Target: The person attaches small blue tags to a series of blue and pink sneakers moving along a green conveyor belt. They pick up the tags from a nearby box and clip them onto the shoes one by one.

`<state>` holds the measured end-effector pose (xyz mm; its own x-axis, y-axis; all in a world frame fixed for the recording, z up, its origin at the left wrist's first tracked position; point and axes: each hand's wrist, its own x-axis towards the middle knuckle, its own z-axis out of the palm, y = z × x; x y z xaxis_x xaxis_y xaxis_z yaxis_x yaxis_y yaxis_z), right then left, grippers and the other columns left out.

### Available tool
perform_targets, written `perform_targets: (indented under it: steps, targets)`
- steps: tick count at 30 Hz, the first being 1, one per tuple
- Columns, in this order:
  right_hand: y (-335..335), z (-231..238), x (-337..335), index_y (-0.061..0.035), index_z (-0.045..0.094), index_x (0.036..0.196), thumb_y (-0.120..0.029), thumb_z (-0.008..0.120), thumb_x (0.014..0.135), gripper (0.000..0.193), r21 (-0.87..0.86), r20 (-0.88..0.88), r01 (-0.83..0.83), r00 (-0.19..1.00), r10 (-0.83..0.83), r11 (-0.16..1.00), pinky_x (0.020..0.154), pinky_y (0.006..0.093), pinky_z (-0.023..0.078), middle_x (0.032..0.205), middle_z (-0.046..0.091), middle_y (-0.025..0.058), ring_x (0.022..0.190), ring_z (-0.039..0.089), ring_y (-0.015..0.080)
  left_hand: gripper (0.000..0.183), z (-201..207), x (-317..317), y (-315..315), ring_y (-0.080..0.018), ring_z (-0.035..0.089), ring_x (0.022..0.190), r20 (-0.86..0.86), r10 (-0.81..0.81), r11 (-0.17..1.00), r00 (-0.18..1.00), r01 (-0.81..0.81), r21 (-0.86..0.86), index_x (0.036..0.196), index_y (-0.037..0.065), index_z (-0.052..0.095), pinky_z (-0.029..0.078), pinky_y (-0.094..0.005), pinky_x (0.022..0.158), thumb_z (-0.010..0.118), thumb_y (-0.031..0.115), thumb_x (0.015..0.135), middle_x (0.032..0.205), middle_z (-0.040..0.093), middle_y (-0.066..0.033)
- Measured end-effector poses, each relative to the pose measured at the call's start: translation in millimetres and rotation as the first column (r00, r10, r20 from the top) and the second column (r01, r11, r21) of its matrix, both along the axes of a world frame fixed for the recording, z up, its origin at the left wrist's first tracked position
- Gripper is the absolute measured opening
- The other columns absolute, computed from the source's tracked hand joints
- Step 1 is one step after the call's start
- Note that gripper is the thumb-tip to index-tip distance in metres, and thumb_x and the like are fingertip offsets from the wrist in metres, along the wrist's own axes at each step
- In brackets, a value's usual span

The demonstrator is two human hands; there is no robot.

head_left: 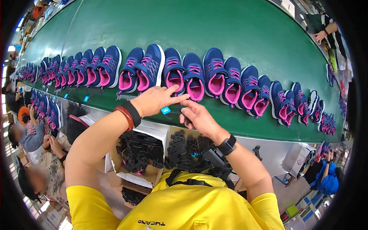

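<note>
My left hand (158, 100) reaches to the heel of a navy sneaker (172, 65) with pink laces and a pink lining. Its fingers are stretched and spread at the shoe's opening; the thumb is hidden. Just right of it, my right hand (201, 119) pinches a small black plastic piece (187, 122), mostly covered by the fingers. Between the hands, a blue tag (165, 110) on a thin black loop lies near the green table's edge. Beyond my fingertips stands another navy sneaker (194, 74), heel toward me.
Matching sneakers (109, 67) line the green table (184, 27) both ways. Below its edge, an open carton (142, 153) and a second box hold black plastic hangers (178, 147). People sit along the left; a person in blue (331, 178) is at right, and another's hand (321, 36) rests across.
</note>
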<state>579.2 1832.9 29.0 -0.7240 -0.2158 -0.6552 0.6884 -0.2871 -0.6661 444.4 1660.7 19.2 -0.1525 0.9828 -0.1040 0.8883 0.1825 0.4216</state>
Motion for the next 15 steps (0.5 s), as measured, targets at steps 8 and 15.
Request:
perform_targets:
  steps: [8,15]
  targets:
    - [55.5,5.1,-23.6,-0.007,0.062,0.097,-0.01,0.059,0.076,0.022,0.967,-0.206,0.226,0.424,0.882,0.117,0.077,0.0366,0.046,0.091,0.06,0.0092,0.088,0.058,0.027,0.053,9.8,1.5,-7.9,-0.0359,0.061,0.08,0.199,0.255,0.964,0.946,-0.235,-0.121,0.125,0.017,0.055,0.05,-0.0453,0.069,0.063,0.003,0.075,0.101,0.054,-0.0145]
    - [57.7,-4.8,-38.9,-0.0135,0.064,0.085,-0.022,0.064,0.078,0.011,0.984,-0.098,0.165,0.198,0.975,0.065,0.083,0.0341,0.039,0.08,0.059,0.0027,0.095,0.054,0.0217,0.033,3.3,2.9,-33.3,-0.0373,0.062,0.082,0.172,0.29,0.945,0.941,-0.253,-0.209,0.111,0.008,0.063,0.049,-0.0475,0.075,0.049,0.003,0.081,0.094,0.06,-0.0169]
